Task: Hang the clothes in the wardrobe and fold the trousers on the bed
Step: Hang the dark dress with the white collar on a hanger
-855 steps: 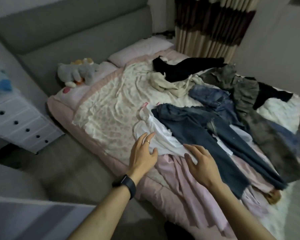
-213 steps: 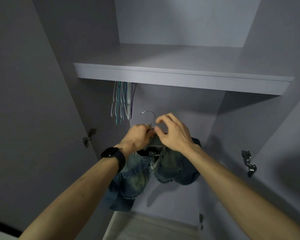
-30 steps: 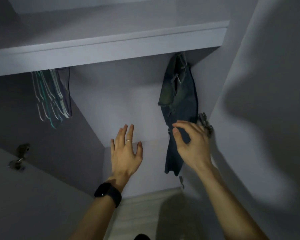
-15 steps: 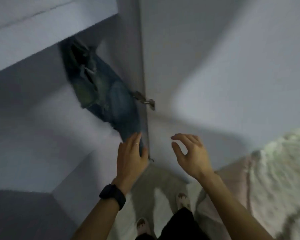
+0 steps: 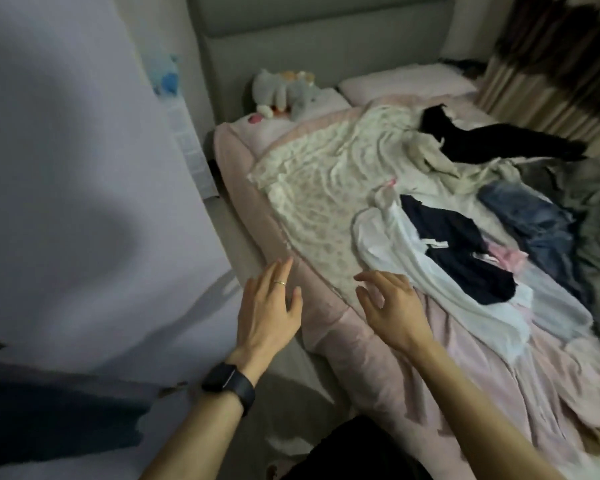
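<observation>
I face the bed (image 5: 343, 327), where clothes lie in a heap on the right half. A white garment (image 5: 395, 258) lies nearest, with a dark navy garment (image 5: 458, 251) on top of it. Blue jeans (image 5: 530, 220) lie further right, a black garment (image 5: 492, 140) at the back, and a grey garment (image 5: 596, 202) at the far right edge. My left hand (image 5: 267, 310) hovers empty over the bed's near edge, fingers spread, a watch on its wrist. My right hand (image 5: 392, 306) is empty too, fingers apart, just short of the white garment.
The pale wardrobe door (image 5: 77, 188) fills the left side, close to my left arm. A grey plush toy (image 5: 284, 93) and a pink pillow (image 5: 402, 86) lie by the grey headboard (image 5: 319, 39). Striped curtains (image 5: 555, 64) hang at the right. A strip of floor (image 5: 236, 244) runs beside the bed.
My view has swung from the wardrobe, where the jeans now hang, round to the bed. Both hands have come away empty and now reach over the bed's near edge.
</observation>
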Motion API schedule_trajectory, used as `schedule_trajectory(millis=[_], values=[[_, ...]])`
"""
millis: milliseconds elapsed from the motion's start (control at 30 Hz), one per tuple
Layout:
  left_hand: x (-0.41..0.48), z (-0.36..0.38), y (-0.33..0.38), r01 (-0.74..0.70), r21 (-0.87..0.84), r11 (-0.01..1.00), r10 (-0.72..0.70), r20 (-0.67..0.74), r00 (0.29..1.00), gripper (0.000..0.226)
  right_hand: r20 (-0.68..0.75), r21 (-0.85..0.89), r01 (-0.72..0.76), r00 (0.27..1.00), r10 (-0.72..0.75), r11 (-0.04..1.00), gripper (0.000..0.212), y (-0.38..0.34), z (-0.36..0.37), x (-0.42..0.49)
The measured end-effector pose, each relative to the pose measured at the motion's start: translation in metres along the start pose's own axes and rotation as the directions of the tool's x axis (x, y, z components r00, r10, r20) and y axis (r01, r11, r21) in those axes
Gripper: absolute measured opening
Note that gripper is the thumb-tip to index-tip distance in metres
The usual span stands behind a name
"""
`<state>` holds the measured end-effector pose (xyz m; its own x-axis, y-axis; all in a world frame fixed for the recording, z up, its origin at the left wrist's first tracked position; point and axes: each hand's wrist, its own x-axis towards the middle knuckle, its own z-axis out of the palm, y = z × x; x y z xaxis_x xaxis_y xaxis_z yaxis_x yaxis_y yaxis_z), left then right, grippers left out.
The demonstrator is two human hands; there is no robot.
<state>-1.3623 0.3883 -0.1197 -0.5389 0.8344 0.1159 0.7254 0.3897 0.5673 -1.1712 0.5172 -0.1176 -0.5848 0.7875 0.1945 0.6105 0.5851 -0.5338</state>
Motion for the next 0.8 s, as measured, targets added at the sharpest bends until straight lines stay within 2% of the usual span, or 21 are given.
schedule_trajectory(millis=[133,267,633,800], values=[[0.036,0.044,0.046,-0.120,0.000,0.993,0.119,0.123,0.985,0.057,-0.092,0.023,-0.179,0.979,0.181,0.984,0.020,0.055,-0.032,-0.008],[0.070,0.087,0.089,-0.194,0.048,0.980,0.181,0.196,0.964,0.057,-0.083,0.067,-0.281,0.955,0.286,0.957,0.022,0.107,-0.061,-0.001],[0.179,0.180,0.167,-0.245,0.116,0.963,0.203,0.294,0.934,0.061,-0.048,0.036,-0.330,0.942,0.332,0.943,0.027,0.230,-0.117,0.091],[0.238,0.232,0.172,-0.294,0.150,0.944,0.213,0.402,0.891,0.064,0.085,-0.053,-0.383,0.918,0.387,0.922,0.035,0.276,-0.093,0.142]])
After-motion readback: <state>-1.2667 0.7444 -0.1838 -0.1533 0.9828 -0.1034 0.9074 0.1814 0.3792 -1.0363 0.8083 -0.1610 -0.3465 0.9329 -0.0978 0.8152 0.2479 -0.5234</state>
